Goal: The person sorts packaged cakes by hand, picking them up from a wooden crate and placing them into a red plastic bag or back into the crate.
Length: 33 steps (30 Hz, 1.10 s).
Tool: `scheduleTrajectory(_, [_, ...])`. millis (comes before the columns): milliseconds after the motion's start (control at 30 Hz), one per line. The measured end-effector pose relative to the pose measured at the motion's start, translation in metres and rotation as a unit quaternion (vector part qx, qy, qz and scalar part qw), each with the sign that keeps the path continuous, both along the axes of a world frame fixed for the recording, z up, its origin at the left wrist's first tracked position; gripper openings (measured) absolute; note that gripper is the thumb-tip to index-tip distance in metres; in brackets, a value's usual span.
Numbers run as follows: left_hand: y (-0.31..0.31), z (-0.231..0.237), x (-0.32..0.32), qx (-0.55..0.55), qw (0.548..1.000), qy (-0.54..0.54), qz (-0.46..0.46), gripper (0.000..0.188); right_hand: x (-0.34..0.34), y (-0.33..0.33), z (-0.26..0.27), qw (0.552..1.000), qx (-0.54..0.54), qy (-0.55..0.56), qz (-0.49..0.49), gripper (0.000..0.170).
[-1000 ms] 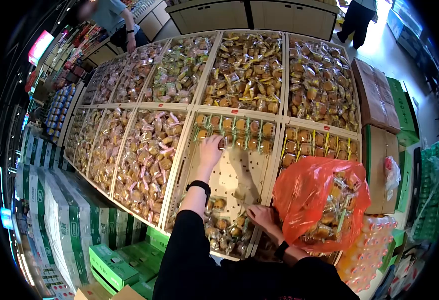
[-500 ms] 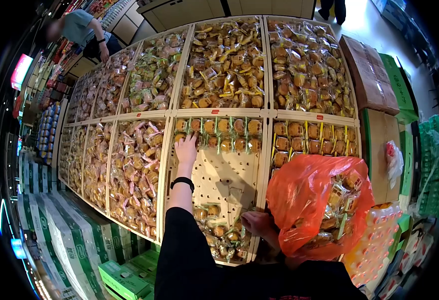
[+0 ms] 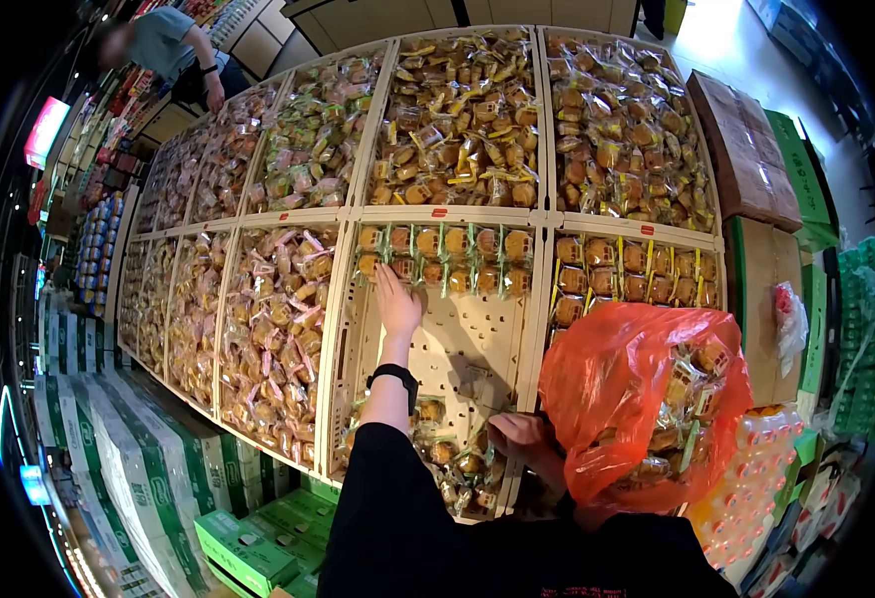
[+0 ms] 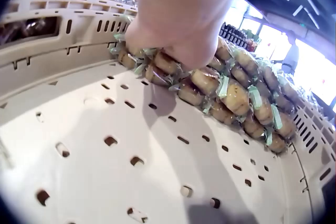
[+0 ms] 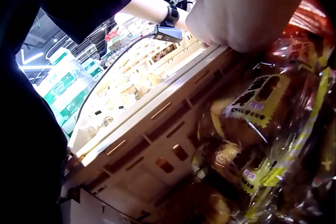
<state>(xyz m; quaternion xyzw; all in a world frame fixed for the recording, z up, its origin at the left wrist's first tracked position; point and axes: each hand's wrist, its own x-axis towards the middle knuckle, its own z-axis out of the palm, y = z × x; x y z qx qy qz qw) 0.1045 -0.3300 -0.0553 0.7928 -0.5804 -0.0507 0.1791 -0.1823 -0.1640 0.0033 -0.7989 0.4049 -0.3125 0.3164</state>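
Note:
My left hand [image 3: 397, 304] reaches into a beige plastic crate [image 3: 462, 334], its fingers extended against the left end of the rows of wrapped cakes [image 3: 487, 261] along the back wall. In the left wrist view, these round cakes [image 4: 233, 98] lie stacked in clear wrappers with green strips, and the hand hides the leftmost ones. More wrapped cakes [image 3: 457, 463] are jumbled at the crate's front. My right hand [image 3: 525, 437] rests at the crate's right rim [image 5: 152, 106], fingertips partly hidden, beside a red plastic bag [image 3: 607, 369] filled with wrapped cakes [image 5: 257, 103].
Crates full of wrapped cakes [image 3: 457, 120] stretch behind and to the left. Cardboard boxes [image 3: 746, 149] stand at the right, with green cartons [image 3: 258, 548] at the lower left. Another person [image 3: 173, 50] stands at the far left corner of the display.
My left hand has shifted from beside a cake to the left end of the row, and its fingers have straightened. My right hand stays by the rim. The head view has turned slightly.

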Motion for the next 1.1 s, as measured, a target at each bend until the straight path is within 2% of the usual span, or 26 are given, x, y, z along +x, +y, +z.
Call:
scheduleTrajectory(100, [0.005,0.019,-0.001,0.049,0.998,-0.035,0.004,0.081,0.000,-0.001,0.002,1.000,0.004,0.004,0.012,0.009])
scheduleTrajectory(167, [0.013,0.023,-0.002,0.069,0.996,-0.051,0.010,0.080,0.003,-0.001,-0.005,0.999,-0.015,-0.031,-0.003,0.010])
scheduleTrajectory(233, [0.028,0.020,-0.005,-0.014,1.000,-0.009,0.012,0.080,0.003,0.000,-0.007,0.999,-0.012,-0.045,-0.002,0.010])
scheduleTrajectory(300, [0.057,0.008,-0.011,-0.031,0.999,0.008,0.021,0.080,0.004,0.001,-0.003,0.999,-0.010,-0.035,-0.016,0.011])
scheduleTrajectory(367, [0.094,0.007,-0.026,0.082,0.996,0.042,-0.011,0.076,0.005,0.004,-0.002,0.999,-0.003,-0.037,-0.022,0.010])
scheduleTrajectory(433, [0.136,0.000,-0.035,0.148,0.987,0.022,-0.066,0.069,0.006,0.005,-0.006,0.997,0.002,-0.055,-0.051,0.009])
scheduleTrajectory(500, [0.169,0.015,-0.040,0.156,0.984,0.033,-0.082,0.062,0.002,0.005,-0.008,0.999,0.033,0.014,-0.026,0.013])
scheduleTrajectory(533, [0.183,0.013,-0.033,0.170,0.982,0.037,-0.068,0.058,0.003,0.008,-0.007,0.998,0.034,-0.025,-0.045,0.013])
scheduleTrajectory(600, [0.198,0.027,-0.030,0.198,0.979,0.047,-0.025,0.046,-0.003,0.005,-0.003,0.997,0.074,-0.018,0.004,0.009])
scheduleTrajectory(633, [0.208,0.022,-0.024,0.155,0.986,0.040,-0.043,0.043,-0.004,0.006,0.000,0.996,0.083,-0.021,0.008,0.009])
scheduleTrajectory(700, [0.212,0.059,-0.035,0.256,0.964,0.056,-0.050,0.046,-0.005,0.009,0.008,0.993,0.117,-0.034,0.005,0.010])
scheduleTrajectory(733, [0.217,0.058,-0.036,0.253,0.964,0.057,-0.052,0.046,-0.005,0.012,0.008,0.993,0.114,-0.033,0.003,0.010])
scheduleTrajectory(800, [0.226,0.045,-0.037,0.237,0.963,-0.012,-0.132,0.054,-0.006,0.014,0.006,0.989,0.138,-0.053,0.007,0.013])
scheduleTrajectory(833, [0.229,0.024,-0.034,0.234,0.963,-0.011,-0.134,0.054,-0.009,0.016,0.008,0.989,0.136,-0.051,0.005,0.013])
scheduleTrajectory(900, [0.237,-0.019,-0.027,0.129,0.982,-0.062,-0.125,0.058,-0.012,0.018,0.011,0.984,0.169,-0.038,0.028,0.015])
scheduleTrajectory(967, [0.235,-0.015,-0.036,0.129,0.982,-0.070,-0.119,0.058,-0.016,0.021,0.012,0.980,0.197,-0.024,0.030,0.016])
scheduleTrajectory(1033, [0.227,-0.008,-0.045,0.232,0.958,-0.143,-0.094,0.051,-0.019,0.025,0.013,0.974,0.214,-0.066,0.039,0.016])
scheduleTrajectory(1067, [0.222,0.008,-0.054,0.230,0.958,-0.142,-0.098,0.051,-0.019,0.026,0.011,0.974,0.212,-0.073,0.045,0.015])
scheduleTrajectory(1100, [0.217,0.024,-0.061,0.281,0.940,-0.165,-0.099,0.048,-0.021,0.027,0.009,0.974,0.210,-0.072,0.042,0.015])
